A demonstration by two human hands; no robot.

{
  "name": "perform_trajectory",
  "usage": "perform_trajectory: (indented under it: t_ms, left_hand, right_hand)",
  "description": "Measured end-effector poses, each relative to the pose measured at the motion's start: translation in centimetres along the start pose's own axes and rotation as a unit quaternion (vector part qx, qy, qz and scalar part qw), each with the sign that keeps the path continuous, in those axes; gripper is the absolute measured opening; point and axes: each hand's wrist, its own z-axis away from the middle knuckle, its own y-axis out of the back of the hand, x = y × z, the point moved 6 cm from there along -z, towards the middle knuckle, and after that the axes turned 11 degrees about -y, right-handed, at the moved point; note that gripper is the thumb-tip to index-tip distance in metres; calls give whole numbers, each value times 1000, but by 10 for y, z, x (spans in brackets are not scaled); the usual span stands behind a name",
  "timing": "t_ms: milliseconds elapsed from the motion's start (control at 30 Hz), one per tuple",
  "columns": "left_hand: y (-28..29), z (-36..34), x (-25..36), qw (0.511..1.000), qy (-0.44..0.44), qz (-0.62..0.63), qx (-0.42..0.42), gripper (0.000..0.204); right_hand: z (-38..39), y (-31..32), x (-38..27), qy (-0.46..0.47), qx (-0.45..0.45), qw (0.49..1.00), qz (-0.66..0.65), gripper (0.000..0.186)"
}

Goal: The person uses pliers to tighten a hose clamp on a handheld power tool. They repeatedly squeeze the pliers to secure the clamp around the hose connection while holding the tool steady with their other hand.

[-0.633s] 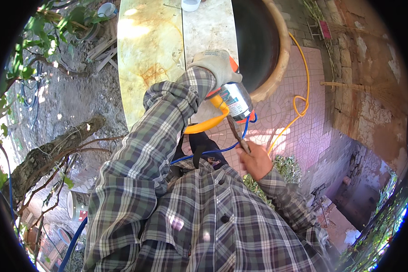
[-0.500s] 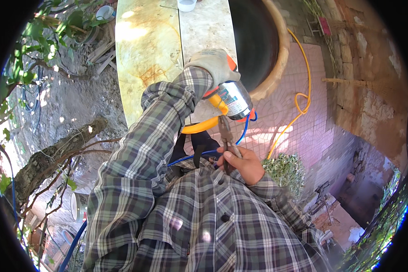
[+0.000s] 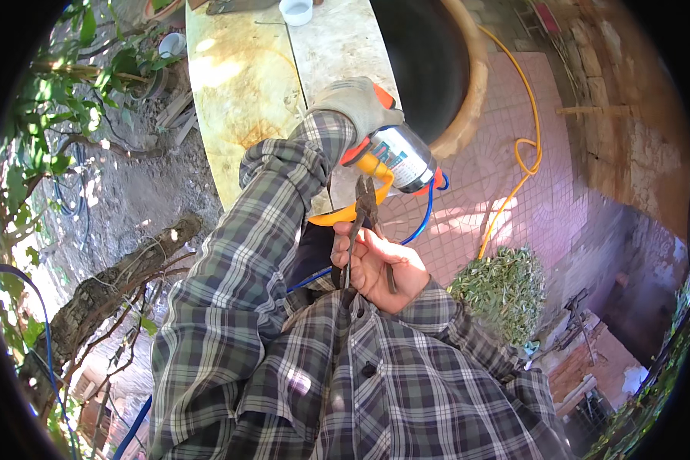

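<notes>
My left hand (image 3: 360, 107), in a grey work glove, is closed on a small electric water pump (image 3: 402, 159) with a silver body, a label and orange-red ends. A yellow hose (image 3: 333, 218) curves from the yellow outlet fitting on its side, and a blue cord (image 3: 425, 222) hangs from its lower end. Bare, my right hand (image 3: 387, 268) holds a pair of worn pliers (image 3: 366, 201) with the handles spread. The pliers' head points up beside the yellow hose and fitting; whether the jaws touch them I cannot tell.
The pump is over a weathered board table (image 3: 245, 84), which bears a white plastic cup (image 3: 296, 11). A large round vat (image 3: 468, 100) stands to the right. An orange-yellow cord (image 3: 530, 157) crosses the tiled floor near a leaf pile (image 3: 502, 291). Branches (image 3: 115, 284) reach in from the left.
My right hand and the pliers have moved left, and the handles have spread apart. The pump has shifted slightly to the right, still in my left hand.
</notes>
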Motion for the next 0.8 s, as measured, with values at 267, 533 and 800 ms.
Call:
perform_trajectory:
  t_ms: [267, 533, 800]
  left_hand:
    - [2, 6, 1, 997, 11, 64, 38, 66]
    - [-2, -1, 1, 997, 12, 66, 45, 63]
    - [-4, -3, -11, 993, 56, 92, 53, 59]
  right_hand:
    - [-2, -8, -1, 54, -2, 998, -31, 41]
    - [-1, -3, 0, 91, 10, 996, -1, 40]
    - [-5, -4, 0, 89, 1, 996, -30, 41]
